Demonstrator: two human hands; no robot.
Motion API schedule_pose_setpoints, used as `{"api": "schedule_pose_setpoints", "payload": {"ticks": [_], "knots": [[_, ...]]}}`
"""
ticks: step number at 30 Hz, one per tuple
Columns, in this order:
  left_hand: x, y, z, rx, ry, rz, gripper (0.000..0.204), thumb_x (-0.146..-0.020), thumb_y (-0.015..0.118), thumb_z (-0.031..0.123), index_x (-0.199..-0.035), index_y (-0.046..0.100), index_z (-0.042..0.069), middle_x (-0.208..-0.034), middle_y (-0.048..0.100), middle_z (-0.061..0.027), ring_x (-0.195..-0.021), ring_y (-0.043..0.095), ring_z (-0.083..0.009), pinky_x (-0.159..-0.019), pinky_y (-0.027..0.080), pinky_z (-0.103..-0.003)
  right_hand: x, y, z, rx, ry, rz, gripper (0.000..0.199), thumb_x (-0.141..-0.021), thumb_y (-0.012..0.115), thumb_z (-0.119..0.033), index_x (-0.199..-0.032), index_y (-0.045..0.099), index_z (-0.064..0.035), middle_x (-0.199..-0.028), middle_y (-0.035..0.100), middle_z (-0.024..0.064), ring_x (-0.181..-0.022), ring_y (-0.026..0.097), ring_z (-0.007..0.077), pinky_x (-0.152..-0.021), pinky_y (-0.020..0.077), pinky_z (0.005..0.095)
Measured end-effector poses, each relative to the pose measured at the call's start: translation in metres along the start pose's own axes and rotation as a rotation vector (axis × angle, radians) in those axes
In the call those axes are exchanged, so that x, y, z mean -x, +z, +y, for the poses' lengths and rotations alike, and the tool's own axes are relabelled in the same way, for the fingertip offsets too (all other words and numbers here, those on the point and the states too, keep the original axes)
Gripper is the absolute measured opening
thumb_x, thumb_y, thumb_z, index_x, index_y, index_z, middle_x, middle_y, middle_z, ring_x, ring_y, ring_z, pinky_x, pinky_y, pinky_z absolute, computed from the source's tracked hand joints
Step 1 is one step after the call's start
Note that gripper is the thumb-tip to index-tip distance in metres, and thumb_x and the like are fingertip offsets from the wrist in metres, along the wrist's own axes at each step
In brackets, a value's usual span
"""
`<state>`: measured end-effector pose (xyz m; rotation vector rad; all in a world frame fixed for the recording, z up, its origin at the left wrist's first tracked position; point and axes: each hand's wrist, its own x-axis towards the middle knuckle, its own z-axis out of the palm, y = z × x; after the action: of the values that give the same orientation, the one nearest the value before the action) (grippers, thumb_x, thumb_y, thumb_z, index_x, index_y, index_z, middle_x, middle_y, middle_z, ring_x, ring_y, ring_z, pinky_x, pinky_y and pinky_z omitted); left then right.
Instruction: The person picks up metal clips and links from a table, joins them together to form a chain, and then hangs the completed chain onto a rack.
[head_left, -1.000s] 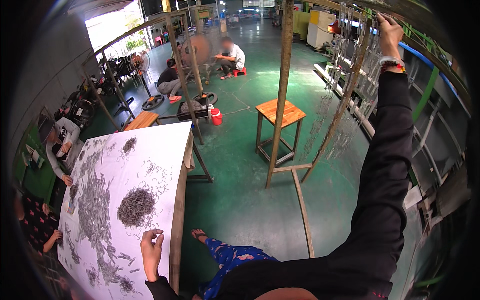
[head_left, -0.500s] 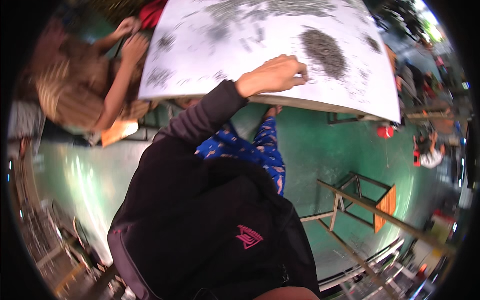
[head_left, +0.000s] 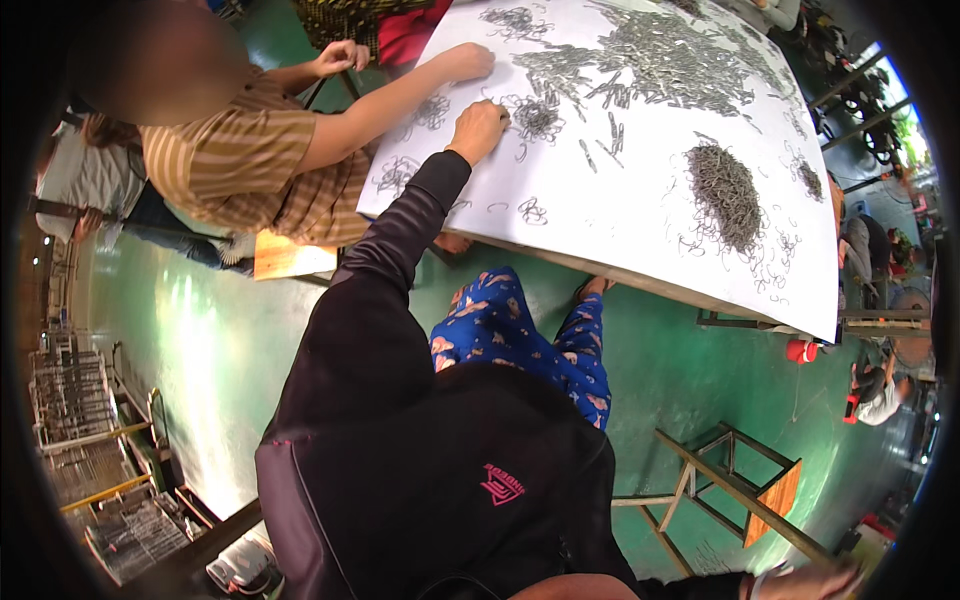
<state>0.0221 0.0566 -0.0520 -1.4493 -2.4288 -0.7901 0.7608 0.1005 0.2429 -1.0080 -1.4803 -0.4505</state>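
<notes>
My left hand (head_left: 478,132) rests over the white tabletop (head_left: 640,220), its fingers curled together at the edge of a small pile of dark, thin curved pieces (head_left: 537,121). Whatever is between those fingertips is hidden. At the lower right rim, my right hand (head_left: 815,582) reaches out to the side, away from the table; its fingers are smeared and cut by the dark border. A larger dark heap of the same curved pieces (head_left: 725,195) lies on the right part of the table. Many grey elongated pieces (head_left: 680,62) spread across the far side.
A co-worker in a striped shirt (head_left: 230,150) sits at the left, one hand (head_left: 465,62) over the table. Small clusters of curved pieces (head_left: 398,176) dot the left edge. A stool (head_left: 772,500) and metal bars (head_left: 690,460) stand behind me on the green floor (head_left: 650,370).
My left hand has moved left, from beside the large heap to the small pile. My right hand has come into view at the lower right. The co-worker's arm now reaches over the table.
</notes>
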Motion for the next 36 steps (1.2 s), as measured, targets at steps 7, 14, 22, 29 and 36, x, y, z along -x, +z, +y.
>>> {"api": "schedule_pose_setpoints", "payload": {"ticks": [7, 14, 22, 29, 36], "knots": [[0.016, 0.005, -0.026, -0.074, -0.076, -0.091, 0.015, -0.081, 0.057, 0.015, -0.080, 0.061, 0.001, -0.084, 0.060, -0.0165, -0.081, 0.059, -0.0346, -0.070, 0.048, -0.044, 0.128, 0.283, -0.135, -0.551, 0.466, -0.706, 0.025, -0.090, 0.054, -0.010, -0.112, 0.061, 0.0001, -0.103, 0.064, 0.0096, -0.090, 0.060, 0.0147, -0.078, 0.0476, 0.0270], [0.032, -0.028, 0.004, -0.074, -0.158, -0.210, 0.014, -0.080, 0.057, 0.014, -0.081, 0.060, 0.001, -0.083, 0.061, -0.0169, -0.078, 0.060, -0.0351, -0.068, 0.048, -0.044, 0.262, 0.484, -0.245, -0.559, -0.175, -1.225, 0.025, -0.084, 0.059, -0.016, -0.101, 0.065, -0.0002, -0.089, 0.063, 0.0214, -0.081, 0.063, 0.0314, -0.074, 0.0486, 0.0357], [0.058, -0.060, 0.001, 0.030, -0.236, -0.202, 0.007, -0.080, 0.054, 0.008, -0.080, 0.054, 0.002, -0.076, 0.062, -0.0163, -0.070, 0.061, -0.0349, -0.061, 0.047, -0.043, 0.310, 0.521, -0.285, -0.466, -0.272, -1.290, 0.014, -0.073, 0.061, -0.008, -0.084, 0.065, 0.0007, -0.080, 0.064, 0.0203, -0.077, 0.063, 0.0352, -0.071, 0.0497, 0.0397], [0.061, -0.142, -0.006, 0.101, -0.177, -0.078, 0.014, -0.085, 0.056, 0.004, -0.097, 0.061, -0.002, -0.073, 0.064, -0.0149, -0.058, 0.060, -0.0227, -0.056, 0.047, -0.033, 0.279, 0.517, -0.264, -0.359, -0.044, -1.493, 0.025, -0.068, 0.063, -0.010, -0.092, 0.066, -0.0030, -0.077, 0.064, 0.0214, -0.074, 0.064, 0.0314, -0.069, 0.0493, 0.0361], [0.117, -0.178, -0.018, 0.043, -0.234, -0.034, 0.014, -0.083, 0.058, 0.014, -0.087, 0.065, 0.004, -0.081, 0.063, -0.0167, -0.076, 0.060, -0.0334, -0.067, 0.047, -0.042, 0.246, 0.392, -0.222, -0.983, 0.816, -1.288, 0.023, -0.078, 0.067, -0.004, -0.096, 0.060, 0.0078, -0.086, 0.064, 0.0128, -0.069, 0.059, 0.0147, -0.061, 0.0491, 0.0263]]}}
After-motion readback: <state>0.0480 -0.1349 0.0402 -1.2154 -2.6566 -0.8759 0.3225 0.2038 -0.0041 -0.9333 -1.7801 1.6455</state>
